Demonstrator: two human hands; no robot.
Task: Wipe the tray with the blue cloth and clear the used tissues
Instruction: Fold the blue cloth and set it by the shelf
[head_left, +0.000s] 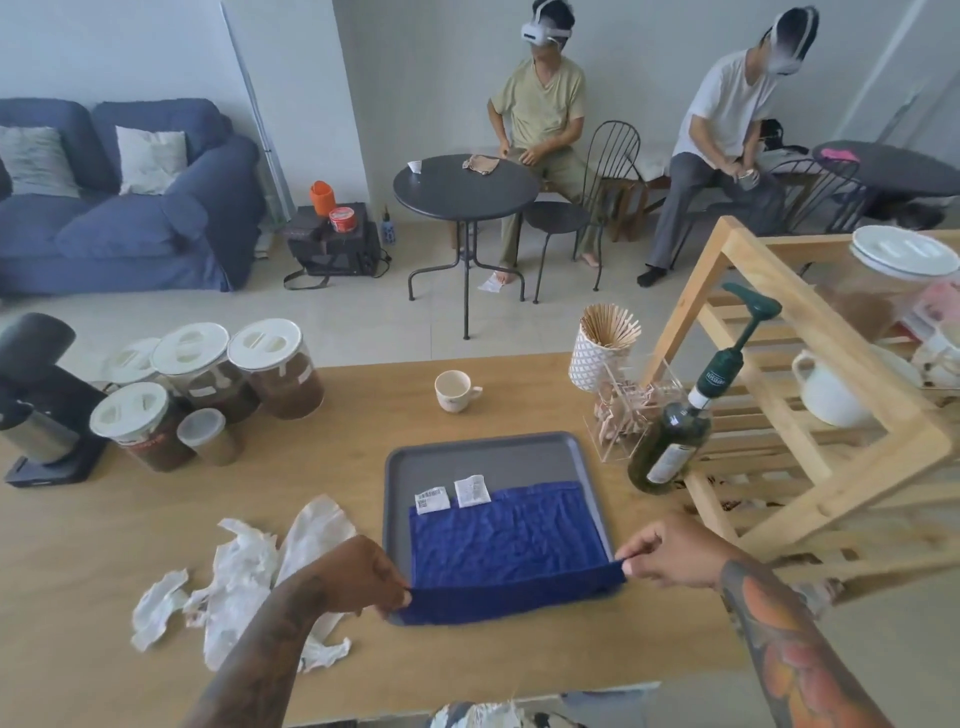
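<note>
A grey tray (483, 457) lies on the wooden table in front of me. The blue cloth (506, 540) is spread flat over the tray's near half. My left hand (358, 574) pinches the cloth's near left corner and my right hand (670, 553) pinches its near right corner, so the near edge is stretched between them. Two small white sachets (451, 495) rest on the tray at the cloth's far edge. Crumpled white used tissues (244, 566) lie in a pile on the table left of the tray, partly hidden by my left forearm.
A white cup (454, 389) stands beyond the tray. Several lidded jars (218, 384) and a black appliance (39, 405) fill the left. A green pump bottle (680, 431), stick holders (605, 345) and a wooden rack (810, 395) crowd the right. Two seated people are across the room.
</note>
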